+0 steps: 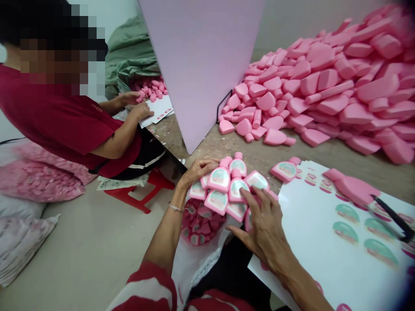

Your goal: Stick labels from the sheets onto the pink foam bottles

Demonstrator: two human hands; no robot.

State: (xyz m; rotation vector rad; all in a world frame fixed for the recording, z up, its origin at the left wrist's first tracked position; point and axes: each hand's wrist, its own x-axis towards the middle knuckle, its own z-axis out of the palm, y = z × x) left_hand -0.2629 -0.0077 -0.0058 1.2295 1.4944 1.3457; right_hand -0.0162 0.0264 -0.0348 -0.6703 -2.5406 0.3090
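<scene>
A cluster of small pink bottle-shaped pieces (218,179) with pale green stickers lies heaped at the table's near edge, between my two hands. My left hand (199,170) reaches around the far left side of the heap, its fingers stretched out against the pieces. Across the right side spreads my right hand (267,220), open, with fingertips on the pieces and thumb apart. Directly below the heap, a white bag (191,259) hangs with its mouth spread, several stickered pieces inside. One stickered piece (285,169) lies apart on the table, beyond my right hand.
Sticker sheets (304,242) cover the right of the table, with a plain pink piece (353,188) and a black-handled tool (394,218) on top. Behind rises a large pile of pink pieces (311,82). A pinkish panel (204,65) separates me from a seated co-worker (65,112).
</scene>
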